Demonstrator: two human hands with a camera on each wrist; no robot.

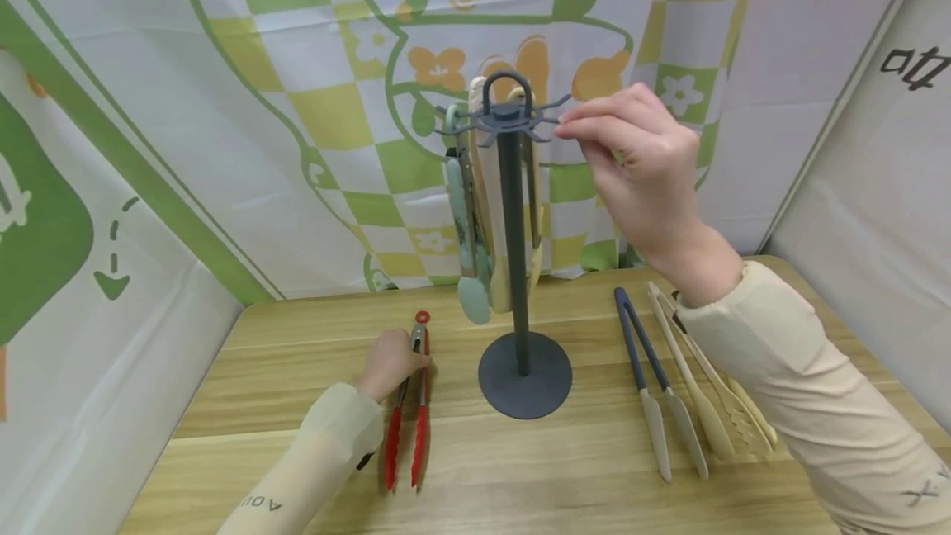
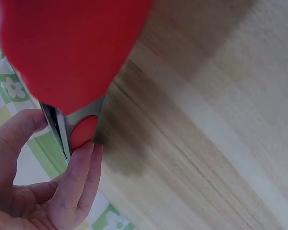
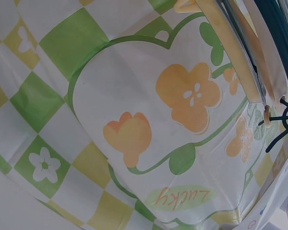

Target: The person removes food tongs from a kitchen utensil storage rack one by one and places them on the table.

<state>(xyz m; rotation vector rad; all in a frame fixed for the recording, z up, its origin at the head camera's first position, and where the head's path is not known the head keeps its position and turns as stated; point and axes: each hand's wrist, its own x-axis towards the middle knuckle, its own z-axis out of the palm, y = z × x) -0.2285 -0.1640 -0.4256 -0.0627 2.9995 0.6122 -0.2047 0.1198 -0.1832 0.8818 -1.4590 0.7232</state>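
My left hand (image 1: 388, 366) grips red-and-metal tongs (image 1: 420, 436) close to their hanging-ring end. They lie lengthwise left of a dark utensil rack (image 1: 514, 271), tips toward me. In the left wrist view, thumb and fingers (image 2: 79, 175) pinch the metal sides of the tongs (image 2: 72, 48), whose red part fills the upper left. My right hand (image 1: 642, 159), raised at the rack's top, pinches the end of one hook on its right side. Teal tongs (image 1: 474, 300) and cream tongs (image 1: 501, 279) hang from other hooks. The right wrist view shows only an edge of that hand.
Right of the rack's round base (image 1: 525, 390), blue-handled tongs (image 1: 654, 428) and several cream tongs (image 1: 706, 415) lie on the wooden table (image 1: 520, 477), partly under my right forearm. A patterned cloth (image 1: 312, 122) hangs behind, and white panels stand at both sides.
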